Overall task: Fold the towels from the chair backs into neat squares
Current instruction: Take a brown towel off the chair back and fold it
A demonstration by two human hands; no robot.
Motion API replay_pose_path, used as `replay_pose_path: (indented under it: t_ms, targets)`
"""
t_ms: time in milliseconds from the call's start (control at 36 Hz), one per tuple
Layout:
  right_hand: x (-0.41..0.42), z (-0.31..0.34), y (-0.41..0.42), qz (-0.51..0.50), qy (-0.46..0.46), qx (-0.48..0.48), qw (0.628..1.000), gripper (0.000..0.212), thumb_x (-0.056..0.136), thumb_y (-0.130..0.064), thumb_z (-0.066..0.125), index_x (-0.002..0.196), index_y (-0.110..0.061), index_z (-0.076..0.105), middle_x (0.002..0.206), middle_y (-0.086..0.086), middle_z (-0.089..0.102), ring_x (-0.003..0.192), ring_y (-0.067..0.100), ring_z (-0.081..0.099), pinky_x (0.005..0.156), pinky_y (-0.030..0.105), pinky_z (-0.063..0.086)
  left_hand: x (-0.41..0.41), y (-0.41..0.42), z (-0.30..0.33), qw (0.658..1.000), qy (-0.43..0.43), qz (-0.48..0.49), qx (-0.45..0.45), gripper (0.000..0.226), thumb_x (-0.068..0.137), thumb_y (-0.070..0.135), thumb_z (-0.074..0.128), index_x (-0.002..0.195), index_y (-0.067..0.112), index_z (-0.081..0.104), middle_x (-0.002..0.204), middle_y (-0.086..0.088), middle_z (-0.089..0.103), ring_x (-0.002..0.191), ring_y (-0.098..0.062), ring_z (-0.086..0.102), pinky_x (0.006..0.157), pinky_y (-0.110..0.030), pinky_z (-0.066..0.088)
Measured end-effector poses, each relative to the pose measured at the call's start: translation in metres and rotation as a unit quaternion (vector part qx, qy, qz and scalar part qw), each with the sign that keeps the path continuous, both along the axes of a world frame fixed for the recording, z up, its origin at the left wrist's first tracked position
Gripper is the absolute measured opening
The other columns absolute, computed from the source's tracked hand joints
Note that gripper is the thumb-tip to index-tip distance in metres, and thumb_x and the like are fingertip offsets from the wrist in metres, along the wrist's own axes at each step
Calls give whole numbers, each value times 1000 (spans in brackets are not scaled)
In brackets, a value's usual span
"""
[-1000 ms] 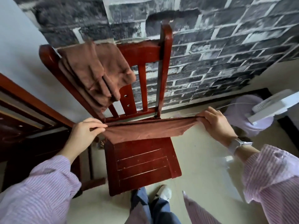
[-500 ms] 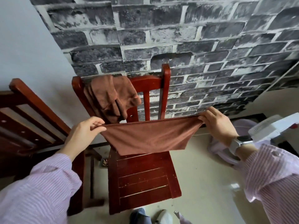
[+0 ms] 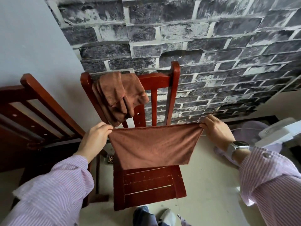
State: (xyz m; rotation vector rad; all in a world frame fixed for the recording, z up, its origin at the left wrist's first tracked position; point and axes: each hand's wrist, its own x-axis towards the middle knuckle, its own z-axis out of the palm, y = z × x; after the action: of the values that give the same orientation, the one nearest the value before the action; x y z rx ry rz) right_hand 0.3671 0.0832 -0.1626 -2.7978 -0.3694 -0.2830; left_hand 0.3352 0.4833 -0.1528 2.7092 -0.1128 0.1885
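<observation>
Head view: brown towel (image 3: pixel 153 145) stretched out above a red wooden chair (image 3: pixel 149 185)

Pinched at its top left corner by the left hand (image 3: pixel 95 140) and at its top right corner by the right hand (image 3: pixel 216 132), top edge pulled taut, cloth hanging in front of the seat. More brown towels (image 3: pixel 119 97) draped over the left part of the chair back. Second chair (image 3: pixel 39 108) to the left, watch (image 3: pixel 238 146) on the right wrist, brick-pattern wall (image 3: pixel 195 46) behind
</observation>
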Motion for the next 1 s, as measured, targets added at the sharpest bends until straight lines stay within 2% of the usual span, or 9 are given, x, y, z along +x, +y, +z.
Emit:
replay_pose_path:
  t_ms: [111, 222, 333, 500, 667, 722, 806, 889, 1000]
  targets:
    - [12, 1, 14, -24, -7, 1, 1000, 14, 87, -13, 59, 84, 0, 60, 86, 17, 56, 81, 36, 58, 60, 37, 44, 9, 2, -3, 997, -54, 29, 42, 12, 85, 0, 58, 93, 2, 67, 91, -14, 65, 77, -37, 64, 66, -45, 53]
    - [21, 5, 24, -13, -21, 23, 999, 18, 89, -17, 54, 86, 0, 60, 86, 16, 55, 81, 37, 58, 61, 41, 48, 10, 11, 1, 982, -161, 35, 94, 12, 82, 0, 58, 91, 2, 66, 85, -16, 65, 67, -37, 63, 58, -44, 53]
    - [4, -6, 26, 38, -34, 31, 998, 35, 88, -29, 39, 84, -2, 61, 82, 14, 56, 74, 34, 58, 54, 37, 51, -16, 20, -8, 983, -155, 15, 96, 14, 77, -7, 64, 88, 1, 67, 84, -14, 65, 74, -34, 62, 61, -41, 54]
    - [-51, -72, 17, 108, 49, -22, 993, 11, 80, -17, 64, 77, -7, 61, 74, 8, 58, 60, 29, 58, 47, 33, 48, -78, 26, -72, 993, -29, -31, 111, 17, 71, -4, 72, 80, 10, 70, 86, -2, 67, 78, -22, 56, 61, -32, 52]
    - [-108, -151, 15, 135, 200, -72, 968, 26, 60, -12, 83, 71, -11, 59, 68, 3, 57, 57, 25, 60, 44, 25, 45, -132, 23, -168, 978, 196, -35, 62, 13, 77, 3, 67, 79, 16, 71, 93, 5, 69, 95, -9, 46, 71, -32, 52]
    - [-126, -176, 15, 133, 281, -111, 944, 21, 68, -16, 78, 80, -10, 62, 78, 4, 60, 69, 25, 62, 54, 30, 49, -150, 17, -192, 964, 256, -42, 50, 13, 80, 5, 61, 83, 13, 71, 94, 2, 69, 98, -10, 49, 77, -29, 47]
    - [-150, -209, 12, 142, 413, -169, 883, 22, 90, -28, 52, 106, -15, 59, 108, 2, 56, 104, 23, 54, 84, 32, 43, -172, 16, -226, 934, 352, -43, 49, 17, 84, 12, 56, 92, 17, 70, 103, 5, 66, 108, -11, 46, 86, -27, 40]
    - [-167, -226, 10, 111, 482, -150, 856, 22, 93, -28, 46, 110, -18, 57, 112, 2, 56, 109, 21, 50, 88, 30, 41, -188, 22, -251, 902, 430, -38, 28, 17, 85, 16, 56, 94, 22, 69, 106, 6, 65, 109, -12, 46, 89, -28, 41]
    - [-168, -240, 10, 10, 495, -50, 867, 15, 92, -23, 48, 98, -19, 60, 103, 2, 62, 100, 25, 56, 84, 35, 45, -182, 23, -265, 898, 434, 43, -49, 15, 83, 10, 60, 94, 13, 71, 99, -1, 69, 99, -17, 56, 84, -27, 40]
